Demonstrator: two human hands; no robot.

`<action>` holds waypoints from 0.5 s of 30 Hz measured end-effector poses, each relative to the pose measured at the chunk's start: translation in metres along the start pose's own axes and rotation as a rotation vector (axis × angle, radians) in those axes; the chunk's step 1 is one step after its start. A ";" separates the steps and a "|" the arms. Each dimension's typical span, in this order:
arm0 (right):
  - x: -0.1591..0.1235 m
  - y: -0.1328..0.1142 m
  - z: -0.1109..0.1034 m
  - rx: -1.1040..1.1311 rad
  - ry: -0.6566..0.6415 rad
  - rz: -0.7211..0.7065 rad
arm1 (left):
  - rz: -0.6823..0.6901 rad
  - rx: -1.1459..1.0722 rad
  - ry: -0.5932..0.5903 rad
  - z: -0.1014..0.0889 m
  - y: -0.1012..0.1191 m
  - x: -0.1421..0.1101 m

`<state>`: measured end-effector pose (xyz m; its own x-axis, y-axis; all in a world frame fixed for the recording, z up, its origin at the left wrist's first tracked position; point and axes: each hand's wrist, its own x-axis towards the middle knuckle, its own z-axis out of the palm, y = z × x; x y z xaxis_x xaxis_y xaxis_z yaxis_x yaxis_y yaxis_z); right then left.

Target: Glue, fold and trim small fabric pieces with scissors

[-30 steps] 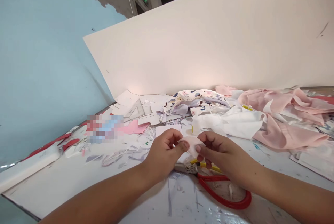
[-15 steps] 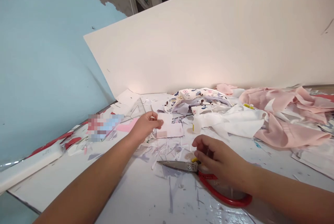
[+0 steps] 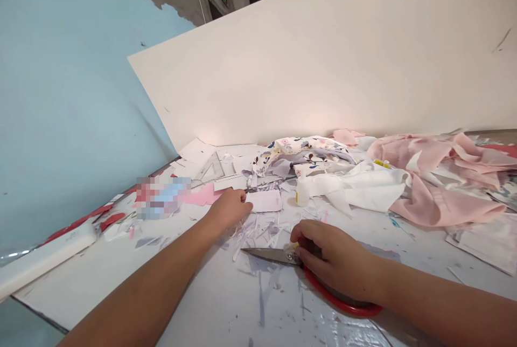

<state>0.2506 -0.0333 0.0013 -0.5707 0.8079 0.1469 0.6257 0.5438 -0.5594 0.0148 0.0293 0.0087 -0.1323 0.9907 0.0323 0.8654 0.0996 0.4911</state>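
My left hand (image 3: 232, 209) is closed at the left end of a flat pale pink piece (image 3: 265, 201), thumb and fingers together at its edge; paper or cloth, I cannot tell. My right hand (image 3: 333, 255) curls over the red handles of the scissors (image 3: 269, 254). Their blades lie together, pointing left, just above the table. The palm and fingers hide much of the handles. Thin cut strips (image 3: 262, 231) are strewn between the two hands.
A small white bottle (image 3: 302, 191) stands before a floral cloth (image 3: 311, 150). White cloth (image 3: 363, 188) and pink cloth (image 3: 440, 204) lie heaped at right. A clear set square (image 3: 210, 168) and bright pink piece (image 3: 200, 194) lie left. A white board (image 3: 302, 67) rises behind.
My left hand has come down and nearer, and the pale piece it held up now lies low. My right hand has lowered onto the scissors' handles and covers more of them.
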 end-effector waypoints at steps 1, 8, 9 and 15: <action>0.000 0.000 0.000 -0.007 -0.003 -0.014 | 0.001 0.013 0.012 0.001 0.001 -0.001; 0.000 0.000 0.000 -0.023 -0.008 -0.077 | 0.019 0.008 0.065 0.007 0.001 -0.003; 0.000 0.000 0.000 -0.025 -0.009 -0.079 | 0.022 -0.006 0.070 0.008 0.001 -0.003; 0.000 -0.002 -0.001 -0.037 -0.010 -0.089 | 0.048 -0.155 0.115 0.008 0.003 -0.006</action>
<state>0.2499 -0.0340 0.0030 -0.6300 0.7539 0.1862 0.5914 0.6212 -0.5141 0.0221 0.0245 0.0035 -0.1545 0.9759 0.1539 0.7883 0.0279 0.6147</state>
